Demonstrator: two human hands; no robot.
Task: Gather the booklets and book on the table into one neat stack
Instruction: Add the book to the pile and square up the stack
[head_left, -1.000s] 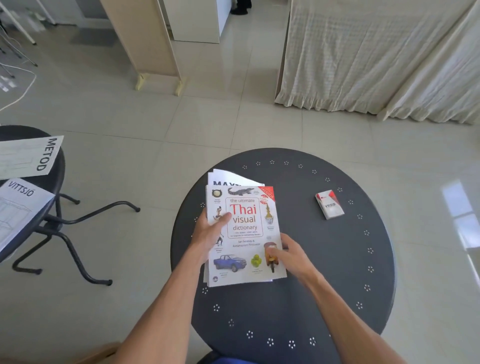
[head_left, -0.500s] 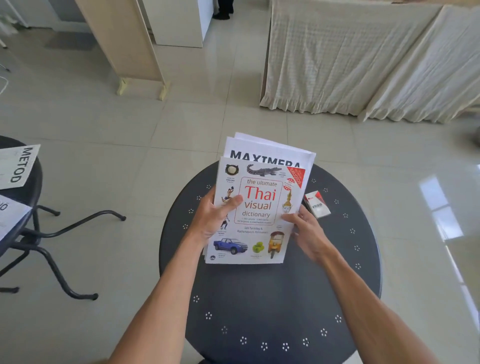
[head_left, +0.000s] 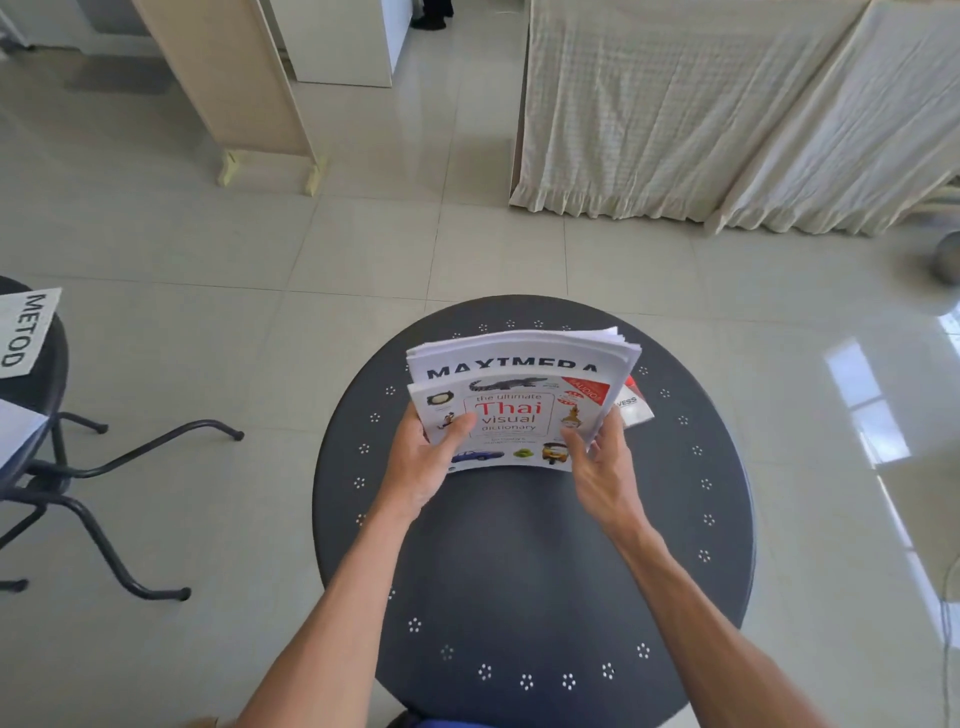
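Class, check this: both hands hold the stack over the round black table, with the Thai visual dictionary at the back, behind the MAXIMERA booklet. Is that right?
Not quite. The head view shows the Thai visual dictionary in front, and the MAXIMERA booklet behind it. Both hands, left and right, do hold the stack over the round black table.

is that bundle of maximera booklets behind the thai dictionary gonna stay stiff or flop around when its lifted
Likely floppy: the booklets are thin, and their far edge fans apart at the right corner. The Thai dictionary in front probably stiffens them. With the left hand and right hand gripping only the near edge, loose sheets could slide.
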